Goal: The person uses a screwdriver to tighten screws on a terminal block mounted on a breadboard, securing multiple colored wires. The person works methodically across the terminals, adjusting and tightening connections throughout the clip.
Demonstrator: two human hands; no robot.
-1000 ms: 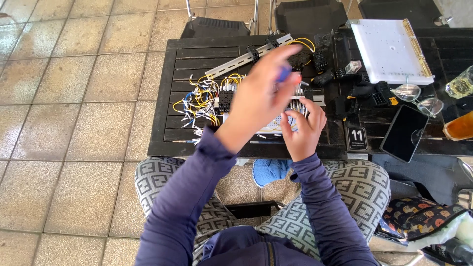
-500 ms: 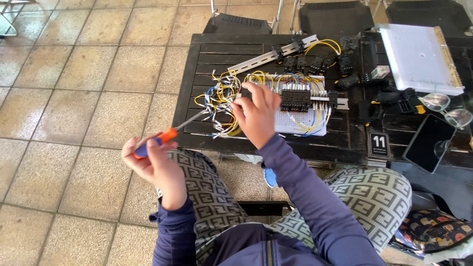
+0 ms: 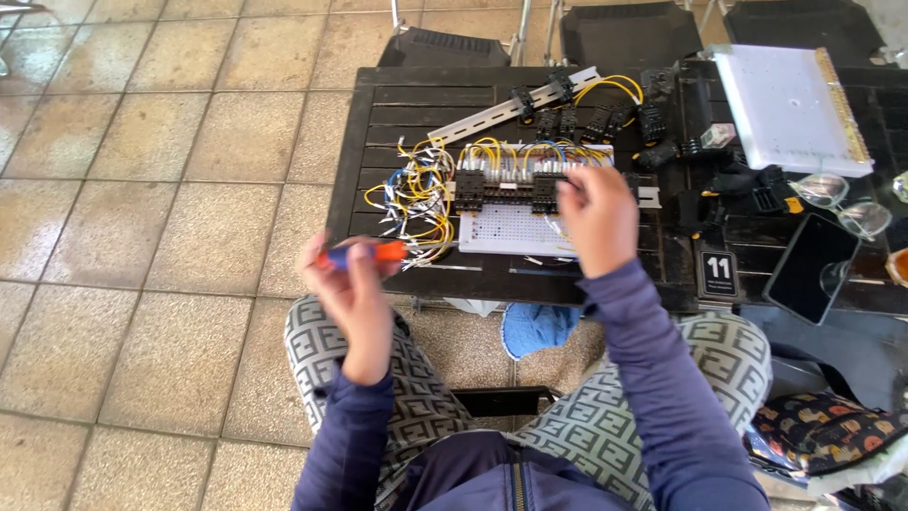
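Screwdriver (image 3: 364,254) with orange and blue handle gripped in left hand (image 3: 352,284), fingers closed round the handle, held off the near left edge of the table (image 3: 397,104). Long axis near horizontal, metal shaft pointing right toward the white perforated board (image 3: 515,230); tip just short of the board's left edge, over the tangle of yellow wires (image 3: 416,194).

Right hand (image 3: 598,220) up on the board's right end, fingers curled at the row of black terminal blocks (image 3: 506,189); whether pinching a wire or only touching, cannot tell. Right hand the nearer to the blocks; left hand and tool lower left of them, well short.

Beyond the board: grey metal rail (image 3: 492,115) lying diagonally, loose black sockets (image 3: 605,121) with yellow leads, white panel (image 3: 785,109) at far right. Near right corner: small black number plaque (image 3: 719,273), dark phone (image 3: 813,267) lying flat, glasses (image 3: 842,201). Tiled floor (image 3: 170,189) on the left; patterned trousers (image 3: 378,378) below the hands.
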